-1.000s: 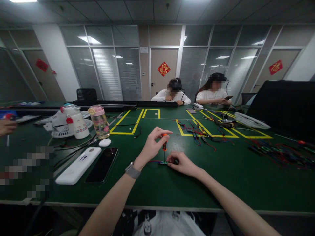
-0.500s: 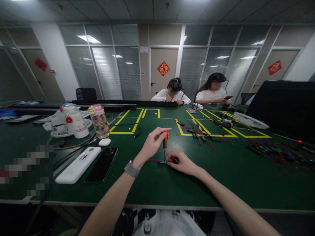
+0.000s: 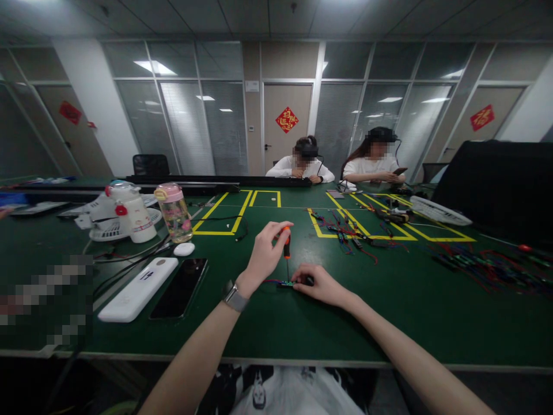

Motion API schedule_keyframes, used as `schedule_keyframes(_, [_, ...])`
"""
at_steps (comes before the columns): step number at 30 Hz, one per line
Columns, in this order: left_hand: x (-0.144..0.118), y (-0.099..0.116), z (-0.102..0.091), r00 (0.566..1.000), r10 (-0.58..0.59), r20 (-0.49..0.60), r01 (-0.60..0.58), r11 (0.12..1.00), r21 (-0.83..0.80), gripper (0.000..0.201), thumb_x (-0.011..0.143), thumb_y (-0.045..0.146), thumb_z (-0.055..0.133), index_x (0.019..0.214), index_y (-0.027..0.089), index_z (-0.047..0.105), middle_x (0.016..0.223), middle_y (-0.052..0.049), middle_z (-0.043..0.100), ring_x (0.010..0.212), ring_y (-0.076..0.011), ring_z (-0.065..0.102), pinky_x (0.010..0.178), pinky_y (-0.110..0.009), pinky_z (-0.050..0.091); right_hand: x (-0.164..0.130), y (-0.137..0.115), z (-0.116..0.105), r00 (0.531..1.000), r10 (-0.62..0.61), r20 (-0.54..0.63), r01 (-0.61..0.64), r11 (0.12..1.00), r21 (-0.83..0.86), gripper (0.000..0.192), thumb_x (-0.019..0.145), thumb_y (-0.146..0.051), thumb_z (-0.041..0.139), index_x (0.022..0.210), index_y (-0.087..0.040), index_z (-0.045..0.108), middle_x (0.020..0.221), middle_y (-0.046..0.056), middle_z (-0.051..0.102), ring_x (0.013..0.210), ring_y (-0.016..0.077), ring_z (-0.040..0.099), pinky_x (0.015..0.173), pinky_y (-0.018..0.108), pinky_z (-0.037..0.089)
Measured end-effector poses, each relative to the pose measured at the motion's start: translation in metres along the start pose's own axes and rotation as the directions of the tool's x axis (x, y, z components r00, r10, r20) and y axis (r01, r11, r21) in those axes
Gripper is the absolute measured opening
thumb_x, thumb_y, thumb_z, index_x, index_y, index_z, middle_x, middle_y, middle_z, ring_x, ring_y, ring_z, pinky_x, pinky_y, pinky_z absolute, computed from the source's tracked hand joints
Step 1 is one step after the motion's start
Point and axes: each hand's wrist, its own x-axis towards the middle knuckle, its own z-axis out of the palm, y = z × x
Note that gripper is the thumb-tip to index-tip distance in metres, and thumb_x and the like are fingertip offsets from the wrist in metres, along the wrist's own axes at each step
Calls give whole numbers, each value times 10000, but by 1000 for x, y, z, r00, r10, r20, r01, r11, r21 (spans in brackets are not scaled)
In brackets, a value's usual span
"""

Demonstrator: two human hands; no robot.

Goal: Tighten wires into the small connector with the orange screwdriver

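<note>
My left hand [image 3: 268, 246] is closed around the top of an orange and black screwdriver [image 3: 287, 246], which stands nearly upright. The screwdriver's thin shaft reaches down to a small green circuit board [image 3: 285, 283] lying on the table. Whether the tip sits in a screw is too small to make out. Red and blue wires [image 3: 271, 280] run from the board's left end. My right hand [image 3: 317, 283] rests on the table, its thumb and fingertips gripping the board's right end.
A white power bank [image 3: 138, 289], a black phone [image 3: 179, 288] and two bottles, one pink-lidded [image 3: 173, 213], are on the left. Wired boards lie in a group [image 3: 345, 227] ahead and a heap [image 3: 496, 268] at right. Two people sit across the green table [image 3: 242, 340].
My left hand's fingers have shifted slightly left and curled a little around the screwdriver top. The screwdriver leans slightly differently. My right hand stays on the board.
</note>
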Motion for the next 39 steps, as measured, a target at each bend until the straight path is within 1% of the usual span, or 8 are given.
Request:
schedule_keyframes(10, [-1,4,0,998,32,47,-31,999,-20,208,862,314,633,1026,209,705,947,-42,614,867,-162,589,794,-272,482,1,-4,1,1000,1,-10,-1,1000,-4,97,770,-191,690,863,-164,697,786,19,600,699,141,559,648,253,455])
schedule_keyframes(14, [-2,5,1,993,-16,121,40,979,-199,318,962,301,439,1187,204,643,1128,-74,644,988,-182,623,890,-307,486,0,-4,2,1000,-2,-13,2,1000,-1,109,784,-195,677,888,-168,698,796,20,598,700,140,557,658,256,460])
schedule_keyframes(17, [-2,3,2,988,-63,140,101,955,-281,322,948,295,469,1204,185,629,1102,-84,668,944,-184,653,846,-305,513,0,-4,1,1000,-3,-11,3,1000,2,107,793,-184,660,891,-169,701,798,21,601,701,140,558,671,260,467])
schedule_keyframes(22, [-2,4,3,1000,-17,23,19,994,-103,192,822,307,676,977,202,721,894,-30,612,829,-146,599,741,-242,494,-1,-4,0,1000,-8,-9,9,1000,10,112,796,-184,653,894,-170,706,812,29,614,720,148,571,677,264,472])
schedule_keyframes(28, [-1,3,0,996,-12,88,30,978,-204,314,946,285,453,1146,200,681,1066,-69,652,980,-182,615,883,-313,486,-1,-1,1,1000,-13,-9,13,1000,16,107,797,-184,652,890,-168,704,805,27,617,704,145,574,667,264,473])
schedule_keyframes(31, [0,0,1,990,-68,123,102,950,-296,325,933,297,480,1169,170,664,999,-76,682,911,-187,642,819,-314,516,0,-2,0,1000,-11,-7,11,1000,10,103,797,-187,654,886,-169,704,805,29,625,707,147,577,666,264,473])
schedule_keyframes(36, [-1,0,4,999,-39,9,40,987,-156,204,825,317,672,986,208,734,906,-40,607,823,-148,596,722,-239,502,0,-4,-1,1000,-7,-4,7,1000,11,102,795,-191,654,881,-171,705,811,32,629,712,150,580,675,271,479])
schedule_keyframes(39, [-1,1,3,1000,-22,16,23,992,-123,244,901,312,571,1079,218,710,1037,-65,621,919,-161,606,815,-262,496,0,-3,0,1000,-9,-7,9,1000,15,107,795,-187,652,884,-166,707,816,35,629,707,149,577,679,273,481])
